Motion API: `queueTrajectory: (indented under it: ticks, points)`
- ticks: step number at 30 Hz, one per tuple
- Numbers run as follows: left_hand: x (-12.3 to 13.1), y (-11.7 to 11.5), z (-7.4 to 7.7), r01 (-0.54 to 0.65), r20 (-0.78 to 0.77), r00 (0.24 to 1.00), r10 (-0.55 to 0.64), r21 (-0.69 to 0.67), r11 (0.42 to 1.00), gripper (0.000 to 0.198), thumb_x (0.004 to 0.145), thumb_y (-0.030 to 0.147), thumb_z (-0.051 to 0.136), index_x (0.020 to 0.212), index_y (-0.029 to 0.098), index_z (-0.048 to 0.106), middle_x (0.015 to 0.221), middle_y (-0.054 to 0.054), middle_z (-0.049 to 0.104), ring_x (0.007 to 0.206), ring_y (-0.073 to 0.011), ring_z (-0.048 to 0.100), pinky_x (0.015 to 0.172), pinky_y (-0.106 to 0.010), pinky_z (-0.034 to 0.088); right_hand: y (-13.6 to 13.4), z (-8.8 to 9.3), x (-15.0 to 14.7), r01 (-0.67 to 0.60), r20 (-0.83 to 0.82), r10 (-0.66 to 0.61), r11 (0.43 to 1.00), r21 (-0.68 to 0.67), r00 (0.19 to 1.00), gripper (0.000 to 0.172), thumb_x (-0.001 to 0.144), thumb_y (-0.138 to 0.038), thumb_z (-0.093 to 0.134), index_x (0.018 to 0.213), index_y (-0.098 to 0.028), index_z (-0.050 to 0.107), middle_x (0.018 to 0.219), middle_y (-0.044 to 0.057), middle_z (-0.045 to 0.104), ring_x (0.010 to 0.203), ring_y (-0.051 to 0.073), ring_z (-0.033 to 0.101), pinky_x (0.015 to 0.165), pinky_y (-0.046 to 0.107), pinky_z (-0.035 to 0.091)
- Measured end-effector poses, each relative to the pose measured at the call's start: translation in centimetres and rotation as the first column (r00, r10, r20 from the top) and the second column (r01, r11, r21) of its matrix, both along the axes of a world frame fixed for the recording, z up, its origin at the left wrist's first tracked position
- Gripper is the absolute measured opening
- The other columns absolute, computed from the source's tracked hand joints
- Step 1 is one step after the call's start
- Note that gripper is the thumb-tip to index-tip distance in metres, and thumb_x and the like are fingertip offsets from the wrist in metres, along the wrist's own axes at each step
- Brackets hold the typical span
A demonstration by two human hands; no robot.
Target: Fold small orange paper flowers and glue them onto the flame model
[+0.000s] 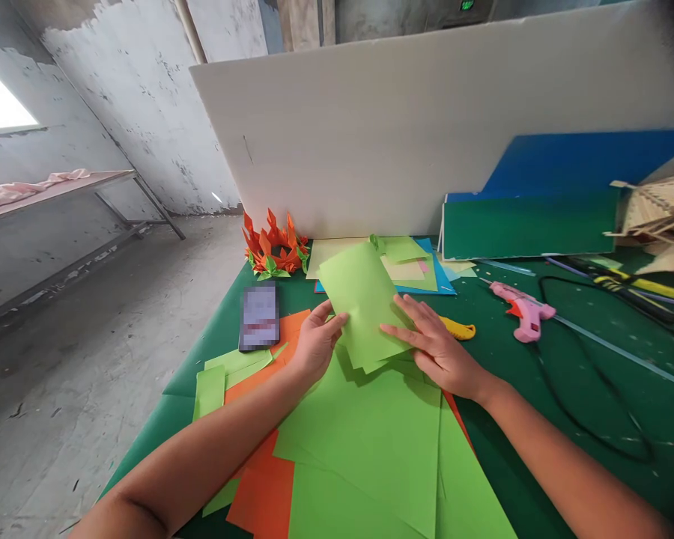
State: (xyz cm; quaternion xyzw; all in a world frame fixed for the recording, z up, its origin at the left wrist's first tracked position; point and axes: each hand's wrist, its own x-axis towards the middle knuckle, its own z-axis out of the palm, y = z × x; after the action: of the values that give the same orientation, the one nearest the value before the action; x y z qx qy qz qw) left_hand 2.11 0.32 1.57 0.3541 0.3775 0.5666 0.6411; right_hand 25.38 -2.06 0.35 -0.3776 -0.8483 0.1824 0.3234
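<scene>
My left hand (317,340) pinches the left edge of a light green sheet of paper (362,292), thumb in front. The sheet is tilted up above the pile, and a second layer shows at its lower edge. My right hand (432,344) lies against the sheet's right side with its fingers stretched out and apart, the index fingertip on its face. Beneath both hands, larger green sheets (371,449) overlap orange paper (263,486). A yellow cutter (459,329) sticks out just beyond my right hand.
An orange folded-paper ring (275,247) with green leaves stands at the back left, behind a phone (259,316). To the right lie a pink glue gun (522,308) with its cord and pliers (623,288). A white board (371,150) rises behind the green table (595,374).
</scene>
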Motion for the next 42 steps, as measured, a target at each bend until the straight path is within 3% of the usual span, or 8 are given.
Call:
queueTrajectory:
  ticks: [2, 5, 7, 9, 13, 23, 30, 42]
  points:
    - [-0.2, 0.1, 0.1, -0.015, 0.009, 1.0, 0.015, -0.006, 1.0, 0.046, 0.064, 0.026, 0.081, 0.107, 0.018, 0.067, 0.112, -0.007, 0.072, 0.102, -0.0242, 0.067, 0.093, -0.038, 0.049, -0.4, 0.5, -0.1, -0.081, -0.245, 0.039, 0.983, -0.163, 0.969, 0.055, 0.088, -0.023, 0.048, 0.14, -0.041, 0.044, 0.16, -0.01, 0.017, 0.148, 0.026, 0.014, 0.119, 0.05, 0.015]
    - [-0.1, -0.3, 0.6, 0.028, 0.036, 0.999, -0.028, -0.007, 1.0, 0.05, 0.064, 0.024, 0.08, 0.111, 0.019, 0.065, 0.118, -0.008, 0.07, 0.106, -0.0267, 0.066, 0.095, -0.04, 0.049, -0.5, 0.7, -0.3, -0.15, -0.652, -0.146, 0.914, -0.376, 0.744, 0.055, 0.091, -0.04, 0.05, 0.144, -0.04, 0.037, 0.158, -0.006, 0.028, 0.144, 0.022, 0.027, 0.117, 0.043, 0.026]
    - [0.2, -0.7, 0.9, 0.102, 0.041, 0.994, -0.103, 0.028, 0.994, 0.056, 0.066, 0.025, 0.08, 0.119, 0.022, 0.062, 0.129, -0.008, 0.064, 0.113, -0.0281, 0.063, 0.097, -0.042, 0.049, -0.3, 0.5, -0.4, -0.209, -0.746, -0.302, 0.838, -0.505, 0.593, 0.057, 0.09, -0.047, 0.054, 0.143, -0.041, 0.037, 0.152, -0.004, 0.039, 0.137, 0.02, 0.041, 0.112, 0.041, 0.036]
    - [0.5, -1.2, 1.0, 0.168, 0.013, 0.985, -0.17, 0.093, 0.981, 0.064, 0.067, 0.024, 0.08, 0.127, 0.026, 0.058, 0.141, -0.006, 0.055, 0.125, -0.0283, 0.054, 0.103, -0.041, 0.045, -0.1, 0.3, -0.4, -0.275, -0.733, -0.405, 0.741, -0.613, 0.546, 0.061, 0.083, -0.048, 0.065, 0.139, -0.039, 0.042, 0.142, -0.001, 0.053, 0.127, 0.021, 0.054, 0.104, 0.041, 0.046]
    - [0.8, -1.6, 0.7, 0.195, -0.099, 0.979, -0.18, 0.18, 0.964, 0.07, 0.068, 0.023, 0.081, 0.133, 0.028, 0.054, 0.15, -0.003, 0.044, 0.14, -0.0259, 0.036, 0.111, -0.037, 0.037, -0.2, -0.1, -0.4, -0.307, -0.687, -0.495, 0.643, -0.702, 0.533, 0.067, 0.069, -0.031, 0.081, 0.13, -0.033, 0.053, 0.122, 0.002, 0.068, 0.109, 0.023, 0.066, 0.092, 0.04, 0.055]
    - [0.7, -1.0, -0.3, 0.018, -0.082, 0.996, -0.016, 0.031, 0.999, 0.051, 0.07, 0.037, 0.079, 0.118, 0.022, 0.067, 0.116, -0.006, 0.071, 0.114, -0.0241, 0.061, 0.102, -0.04, 0.043, -0.3, -0.6, -0.7, -0.289, -0.628, -0.516, 0.591, -0.753, 0.583, 0.064, 0.067, -0.022, 0.082, 0.124, -0.03, 0.055, 0.117, 0.002, 0.07, 0.098, 0.024, 0.07, 0.082, 0.039, 0.059]
    - [0.7, -1.5, -0.3, 0.045, -0.343, 0.939, -0.025, 0.049, 0.998, 0.041, 0.075, 0.057, 0.067, 0.089, 0.019, 0.069, 0.082, -0.003, 0.07, 0.085, -0.021, 0.063, 0.074, -0.03, 0.05, -0.9, -0.3, -1.1, -0.366, -0.62, -0.455, 0.529, -0.766, 0.639, 0.06, 0.07, -0.028, 0.08, 0.126, -0.029, 0.056, 0.121, 0.004, 0.069, 0.103, 0.026, 0.068, 0.084, 0.042, 0.058]
    - [0.6, -1.2, -0.5, -0.025, -0.467, 0.882, 0.061, 0.084, 0.996, 0.041, 0.073, 0.058, 0.068, 0.068, 0.019, 0.055, 0.061, 0.003, 0.051, 0.062, -0.0129, 0.048, 0.054, -0.023, 0.038, -1.0, 0.3, -2.1, -0.302, -0.632, -0.48, 0.597, -0.743, 0.608, 0.07, 0.066, -0.025, 0.083, 0.128, -0.033, 0.051, 0.131, 0.003, 0.063, 0.107, 0.026, 0.067, 0.086, 0.042, 0.058]
